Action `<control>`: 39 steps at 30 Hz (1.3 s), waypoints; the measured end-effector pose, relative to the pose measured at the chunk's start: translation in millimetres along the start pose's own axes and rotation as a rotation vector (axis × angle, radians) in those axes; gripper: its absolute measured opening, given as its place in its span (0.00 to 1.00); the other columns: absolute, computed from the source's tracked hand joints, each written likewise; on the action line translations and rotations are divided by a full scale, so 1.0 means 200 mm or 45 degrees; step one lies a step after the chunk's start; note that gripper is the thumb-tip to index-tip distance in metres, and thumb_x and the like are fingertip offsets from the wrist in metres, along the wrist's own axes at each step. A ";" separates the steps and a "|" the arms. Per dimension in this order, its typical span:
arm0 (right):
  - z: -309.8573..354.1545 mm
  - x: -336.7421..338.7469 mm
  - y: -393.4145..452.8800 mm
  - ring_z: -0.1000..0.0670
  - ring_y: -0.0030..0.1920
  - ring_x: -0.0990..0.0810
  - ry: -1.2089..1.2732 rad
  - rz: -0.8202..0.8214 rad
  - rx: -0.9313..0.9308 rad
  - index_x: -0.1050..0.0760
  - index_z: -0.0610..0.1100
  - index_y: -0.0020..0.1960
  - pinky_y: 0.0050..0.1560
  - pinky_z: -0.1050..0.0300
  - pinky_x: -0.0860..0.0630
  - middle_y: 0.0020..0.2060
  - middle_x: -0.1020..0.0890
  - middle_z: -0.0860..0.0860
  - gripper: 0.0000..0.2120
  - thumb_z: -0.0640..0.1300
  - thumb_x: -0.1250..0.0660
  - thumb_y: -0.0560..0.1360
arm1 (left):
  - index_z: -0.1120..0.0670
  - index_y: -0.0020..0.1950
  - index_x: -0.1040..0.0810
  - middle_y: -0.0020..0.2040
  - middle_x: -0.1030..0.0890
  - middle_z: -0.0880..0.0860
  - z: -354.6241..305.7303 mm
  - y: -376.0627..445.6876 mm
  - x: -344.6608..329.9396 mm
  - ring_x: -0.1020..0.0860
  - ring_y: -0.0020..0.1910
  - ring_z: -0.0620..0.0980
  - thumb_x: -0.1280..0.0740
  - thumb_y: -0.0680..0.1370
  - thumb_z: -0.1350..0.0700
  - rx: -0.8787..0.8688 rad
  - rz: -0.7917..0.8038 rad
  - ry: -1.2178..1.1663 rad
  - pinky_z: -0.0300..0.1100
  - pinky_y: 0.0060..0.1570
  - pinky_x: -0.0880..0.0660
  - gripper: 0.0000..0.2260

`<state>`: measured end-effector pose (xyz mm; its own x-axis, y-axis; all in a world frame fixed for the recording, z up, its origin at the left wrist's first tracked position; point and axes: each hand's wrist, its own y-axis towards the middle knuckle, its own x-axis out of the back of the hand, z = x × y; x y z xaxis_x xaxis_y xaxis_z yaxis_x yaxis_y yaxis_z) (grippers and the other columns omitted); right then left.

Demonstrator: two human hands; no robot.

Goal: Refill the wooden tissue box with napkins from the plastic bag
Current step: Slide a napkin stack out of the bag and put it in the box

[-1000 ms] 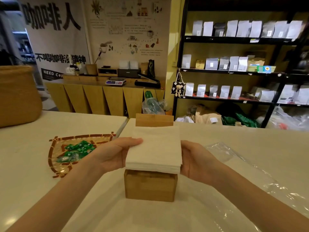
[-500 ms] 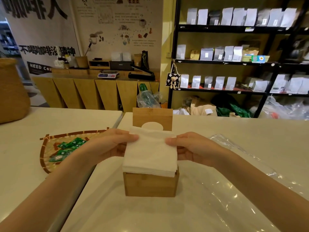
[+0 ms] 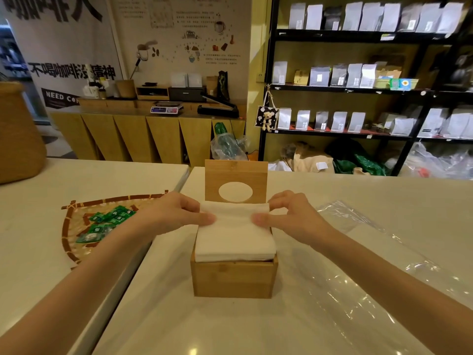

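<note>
Head view, and the wooden tissue box [image 3: 234,279] sits dead centre on the pale counter [image 3: 256,326], lid [image 3: 236,181] standing upright at the back with its oval slot facing us. A white stack of napkins [image 3: 234,238] fills the box and rises above its rim. Left hand [image 3: 174,213] comes in from the left, right hand [image 3: 291,213] from the right, each pinching the top of the stack near its far edge, thumbs on top of the paper, fingers curled round the sides: both grips closed on the napkins. The paper dips a little between the two thumbs.

Moving outward: the clear plastic bag [image 3: 371,265] lies flat and crinkled on the counter to the right of the box, reaching under the right forearm, catching glints of the ceiling light. Left of the box, across a seam onto a second pale counter slab [image 3: 30,226], rests a woven bamboo tray [image 3: 69,226] with small green packets [image 3: 107,221] scattered in it. A big wicker basket [image 3: 18,134] stands at the far left edge.

Beyond the counter, a wooden sideboard [image 3: 143,137] runs along the wall carrying a digital scale [image 3: 166,108] and a black heat sealer [image 3: 218,110], with a coffee poster [image 3: 184,34] and large black lettering above. On the right, black shelving [image 3: 358,88] holds rows of pale pouches, and a small bear charm [image 3: 267,117] hangs from its frame. Bags are heaped on the floor beneath.
</note>
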<state>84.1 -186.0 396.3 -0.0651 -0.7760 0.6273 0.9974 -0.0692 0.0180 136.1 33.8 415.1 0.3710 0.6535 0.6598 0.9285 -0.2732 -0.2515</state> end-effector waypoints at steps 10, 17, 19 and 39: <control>-0.04 -0.02 0.04 0.49 0.73 0.47 -0.246 -0.014 0.030 0.19 0.45 0.52 0.70 0.46 0.45 0.71 0.35 0.52 0.19 0.55 0.27 0.66 | 0.46 0.34 0.20 0.70 0.32 0.47 -0.01 0.02 -0.03 0.38 0.70 0.51 0.27 0.67 0.46 -0.173 -0.174 0.316 0.55 0.67 0.39 0.06; -0.01 -0.06 0.04 0.47 0.73 0.49 -0.566 -0.064 0.118 0.17 0.49 0.45 0.72 0.45 0.54 0.73 0.37 0.53 0.13 0.56 0.28 0.66 | 0.50 0.45 0.17 0.74 0.38 0.50 -0.03 -0.02 -0.13 0.49 0.74 0.53 0.30 0.70 0.45 -0.266 -0.273 0.815 0.56 0.71 0.51 0.10; 0.01 -0.07 0.05 0.46 0.73 0.48 -0.626 -0.035 0.091 0.18 0.51 0.42 0.72 0.44 0.54 0.73 0.36 0.53 0.11 0.57 0.28 0.66 | 0.50 0.43 0.17 0.74 0.38 0.49 -0.02 -0.02 -0.13 0.50 0.75 0.53 0.31 0.70 0.45 -0.232 -0.223 0.801 0.57 0.71 0.53 0.10; 0.10 -0.18 0.01 0.40 0.70 0.41 -1.391 -0.050 0.052 0.22 0.47 0.51 0.70 0.35 0.66 0.59 0.25 0.45 0.12 0.51 0.40 0.74 | 0.49 0.50 0.20 0.66 0.27 0.52 -0.07 -0.01 -0.22 0.44 0.74 0.55 0.38 0.74 0.45 -0.091 -0.401 1.256 0.63 0.70 0.59 0.12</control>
<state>88.2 -144.6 389.3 -0.0560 0.2027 0.9776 0.9968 -0.0449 0.0664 117.0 -4.3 395.9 -0.0962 -0.1567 0.9830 0.9661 -0.2526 0.0543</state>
